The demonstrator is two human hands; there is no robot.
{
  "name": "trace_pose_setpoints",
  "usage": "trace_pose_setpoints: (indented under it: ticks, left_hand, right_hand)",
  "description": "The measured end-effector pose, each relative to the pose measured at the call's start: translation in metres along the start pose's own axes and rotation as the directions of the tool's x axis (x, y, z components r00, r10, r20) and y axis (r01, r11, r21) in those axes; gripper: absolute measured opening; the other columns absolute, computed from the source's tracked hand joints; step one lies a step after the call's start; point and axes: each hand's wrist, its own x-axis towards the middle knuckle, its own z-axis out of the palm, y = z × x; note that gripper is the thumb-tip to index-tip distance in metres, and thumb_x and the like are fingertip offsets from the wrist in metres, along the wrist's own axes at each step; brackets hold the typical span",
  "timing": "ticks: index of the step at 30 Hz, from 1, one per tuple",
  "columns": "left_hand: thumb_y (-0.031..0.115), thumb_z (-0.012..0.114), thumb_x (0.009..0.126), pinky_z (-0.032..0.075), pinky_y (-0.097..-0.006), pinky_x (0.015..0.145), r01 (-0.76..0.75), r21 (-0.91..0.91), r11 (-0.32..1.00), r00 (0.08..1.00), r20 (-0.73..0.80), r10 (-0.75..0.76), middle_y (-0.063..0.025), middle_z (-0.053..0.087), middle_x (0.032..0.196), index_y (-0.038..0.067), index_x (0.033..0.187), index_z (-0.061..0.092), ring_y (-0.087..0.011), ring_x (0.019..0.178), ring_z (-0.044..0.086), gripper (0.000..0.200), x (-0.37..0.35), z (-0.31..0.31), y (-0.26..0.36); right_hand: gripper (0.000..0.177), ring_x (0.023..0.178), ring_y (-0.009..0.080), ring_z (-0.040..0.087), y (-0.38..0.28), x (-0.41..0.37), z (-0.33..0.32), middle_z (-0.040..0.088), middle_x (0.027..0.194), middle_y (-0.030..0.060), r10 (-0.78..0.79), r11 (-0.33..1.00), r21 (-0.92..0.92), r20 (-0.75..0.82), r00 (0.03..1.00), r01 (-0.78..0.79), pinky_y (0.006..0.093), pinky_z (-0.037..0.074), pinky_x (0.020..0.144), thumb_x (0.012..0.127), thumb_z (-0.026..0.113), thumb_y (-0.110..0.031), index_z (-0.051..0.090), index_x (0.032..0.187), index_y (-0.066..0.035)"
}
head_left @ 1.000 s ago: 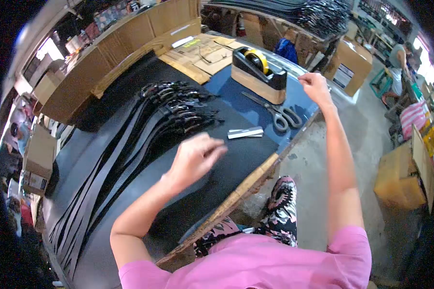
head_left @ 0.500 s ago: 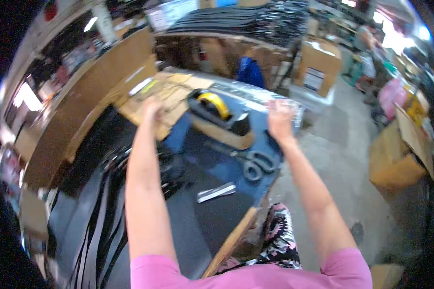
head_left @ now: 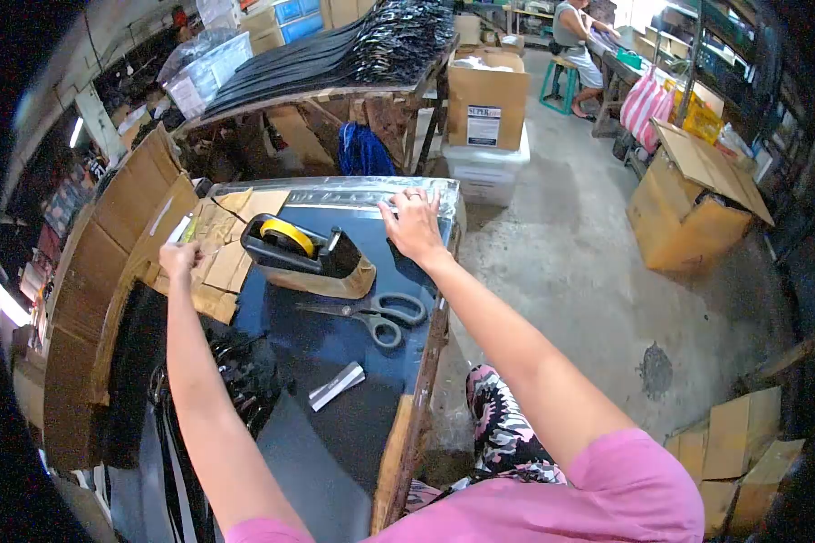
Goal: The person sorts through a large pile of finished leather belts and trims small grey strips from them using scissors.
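My left hand (head_left: 181,260), fingers curled in, is over the edge of a piece of brown cardboard (head_left: 219,237); what it grips, if anything, I cannot make out. Just beyond it lies a thin white and yellow-green item (head_left: 183,227). My right hand (head_left: 414,224) rests with spread fingers on the shiny plastic-wrapped strip (head_left: 326,188) along the table's far edge. Between both hands stands a black tape dispenser (head_left: 333,264) with a yellow-cored roll. Grey-handled scissors (head_left: 378,316) lie in front of it, and a small whitish strip (head_left: 337,386) lies nearer me.
Black strips (head_left: 174,452) trail along the table's left, beside a tall cardboard wall (head_left: 81,326). Behind stands a bench piled with black strips (head_left: 335,50). A carton (head_left: 486,95) sits on a plastic bin (head_left: 486,172). An open box (head_left: 688,208) and a seated person (head_left: 575,45) are rightward.
The view has turned rightward and sharpened, so the table appears further left. Both hands keep roughly their places: the left by the cardboard, the right at the wrapped far edge.
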Motion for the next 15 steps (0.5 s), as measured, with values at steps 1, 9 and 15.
trace_pose_setpoints:
  ticks: [1, 9, 15]
  left_hand:
    - [0.009, 0.066, 0.064, 0.046, -0.0258, 0.044, -0.089, 0.010, 0.996, 0.994, -0.056, 0.089, -0.0105, 0.062, 0.054, -0.005, 0.065, 0.066, -0.0129, 0.044, 0.057, 0.014, -0.010, -0.021, 0.019]
    - [0.004, 0.061, 0.077, 0.039, -0.0196, 0.045, -0.408, -0.079, 0.909, 0.898, 0.144, 0.416, -0.0015, 0.057, 0.062, -0.009, 0.107, 0.060, -0.0056, 0.049, 0.050, 0.033, -0.133, -0.165, 0.123]
    - [-0.001, 0.064, 0.078, 0.037, -0.0176, 0.045, -0.409, -0.148, 0.901, 0.871, 0.230, 0.433, -0.0002, 0.054, 0.071, -0.003, 0.101, 0.063, -0.0041, 0.053, 0.048, 0.023, -0.306, -0.196, 0.168]
  right_hand:
    - [0.029, 0.108, 0.0317, 0.048, -0.002, 0.000, -0.001, 0.058, 0.101, 0.0156, 0.009, 1.000, -0.008, -0.014, 1.000, -0.009, 0.0616, 0.017, 0.103, 0.087, 0.054, -0.029, 0.062, 0.090, -0.001]
    - [0.015, 0.094, 0.0318, 0.057, -0.003, 0.001, -0.019, 0.062, 0.093, 0.0141, 0.103, 0.850, 0.526, -0.132, 0.986, -0.019, 0.0422, 0.041, 0.091, 0.081, 0.061, -0.013, 0.064, 0.091, -0.002]
    - [0.036, 0.075, 0.0104, 0.060, -0.082, -0.059, -0.156, 0.062, 0.096, 0.0086, -0.143, 0.369, 0.880, 0.370, 0.918, -0.298, 0.0245, 0.048, 0.063, 0.080, 0.070, -0.015, 0.061, 0.111, -0.001]
